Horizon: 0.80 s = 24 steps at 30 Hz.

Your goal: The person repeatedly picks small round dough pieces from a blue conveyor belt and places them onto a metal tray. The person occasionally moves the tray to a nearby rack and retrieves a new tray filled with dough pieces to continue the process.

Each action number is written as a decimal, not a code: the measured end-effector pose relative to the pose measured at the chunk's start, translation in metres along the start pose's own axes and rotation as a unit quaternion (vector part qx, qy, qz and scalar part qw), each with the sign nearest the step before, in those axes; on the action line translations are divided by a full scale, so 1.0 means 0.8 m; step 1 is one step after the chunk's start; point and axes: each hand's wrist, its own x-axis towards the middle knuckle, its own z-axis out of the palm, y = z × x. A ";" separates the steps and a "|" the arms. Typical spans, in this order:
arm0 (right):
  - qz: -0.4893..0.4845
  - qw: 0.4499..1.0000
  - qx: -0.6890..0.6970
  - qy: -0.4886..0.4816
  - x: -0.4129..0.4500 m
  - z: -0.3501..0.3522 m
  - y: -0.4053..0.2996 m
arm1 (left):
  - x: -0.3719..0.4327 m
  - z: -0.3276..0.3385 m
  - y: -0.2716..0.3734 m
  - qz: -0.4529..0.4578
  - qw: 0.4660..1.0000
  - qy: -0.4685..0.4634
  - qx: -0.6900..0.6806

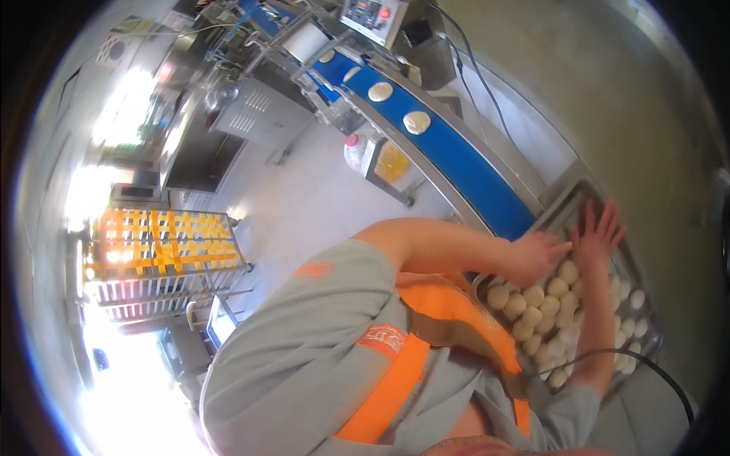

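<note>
A metal tray (630, 256) lies at the near end of a blue conveyor belt (462, 165), holding several pale round dough balls (550, 306), mostly in its nearer part. My left hand (536, 259) is over the tray's left side by the belt's end, fingers bent and pointing at my right wrist; whether it holds anything is not visible. My right hand (596, 233) is palm down at the tray's far part, fingers spread, no item seen in it. Flattened dough pieces (417, 122) lie apart on the belt. My right forearm hides some dough balls.
A machine with a white roller (306, 42) and a control box (373, 20) stands at the belt's far end. Under the belt are a clear jug with a red cap (355, 151) and a container of yellow liquid (392, 162). A wheeled rack (171, 242) stands left. A black cable (656, 365) crosses my forearm.
</note>
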 end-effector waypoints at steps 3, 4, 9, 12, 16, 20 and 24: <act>0.001 1.000 -0.028 0.001 -0.010 0.011 -0.001 | 0.027 0.051 0.013 0.034 0.979 0.197 -0.027; -0.008 0.999 -0.031 0.036 -0.012 0.038 0.013 | 0.039 0.057 0.019 0.045 0.980 0.192 0.005; -0.015 0.987 0.116 0.112 -0.023 0.065 0.055 | 0.050 0.092 -0.006 0.113 0.974 0.194 -0.042; 0.012 0.957 0.229 0.179 -0.038 0.073 0.085 | 0.052 0.079 -0.011 0.091 0.980 0.171 -0.051; 0.082 0.956 0.281 -0.015 -0.054 0.017 0.061 | 0.080 0.127 -0.009 0.069 0.964 0.244 -0.081; 0.160 0.912 0.339 -0.170 -0.054 0.008 0.059 | 0.052 0.113 -0.011 0.061 0.995 0.081 -0.015; 0.121 0.935 0.321 -0.089 -0.072 0.016 0.065 | 0.025 0.057 0.005 0.075 0.995 -0.043 0.053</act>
